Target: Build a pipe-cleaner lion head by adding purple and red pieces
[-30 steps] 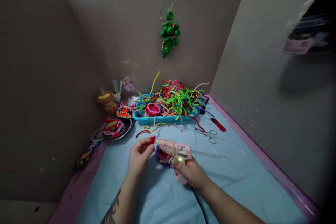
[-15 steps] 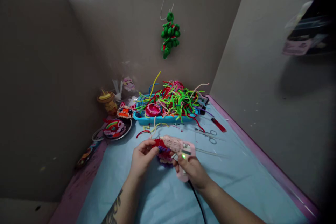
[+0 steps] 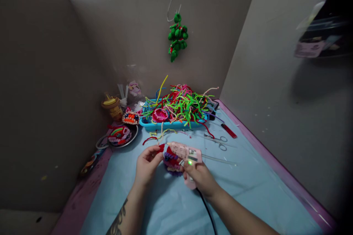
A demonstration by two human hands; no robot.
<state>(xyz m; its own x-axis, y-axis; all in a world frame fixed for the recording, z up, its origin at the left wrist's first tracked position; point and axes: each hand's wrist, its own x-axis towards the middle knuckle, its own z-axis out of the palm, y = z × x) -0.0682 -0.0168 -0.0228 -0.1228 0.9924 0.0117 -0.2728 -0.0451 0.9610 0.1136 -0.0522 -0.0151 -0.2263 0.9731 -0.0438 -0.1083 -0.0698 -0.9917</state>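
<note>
My left hand [image 3: 149, 163] pinches a small red fuzzy pipe-cleaner piece [image 3: 161, 148] between thumb and fingertips. My right hand [image 3: 200, 176] is wrapped round a pale pink glue gun [image 3: 180, 149] with a lit green light. The gun's nozzle points left, close to the red piece; whether they touch I cannot tell. Below the nozzle, between both hands, is a purple, red and pink pipe-cleaner craft [image 3: 171, 165], partly hidden by the gun and right fingers. A clear glue stick [image 3: 217, 159] sticks out behind the gun, and a black cord [image 3: 205, 205] trails from its handle.
Beyond the hands stands a blue tray [image 3: 176, 126] heaped with colourful pipe cleaners [image 3: 187, 104]. Scissors [image 3: 220, 142] and a red-handled tool [image 3: 228, 131] lie right. Finished-looking crafts [image 3: 120, 136] rest on a round dish at left. A green ornament [image 3: 178, 38] hangs from the back wall.
My left hand has shifted slightly left, and the red piece in it now shows apart from the purple craft. More of that craft is visible. The glue gun stays almost in place.
</note>
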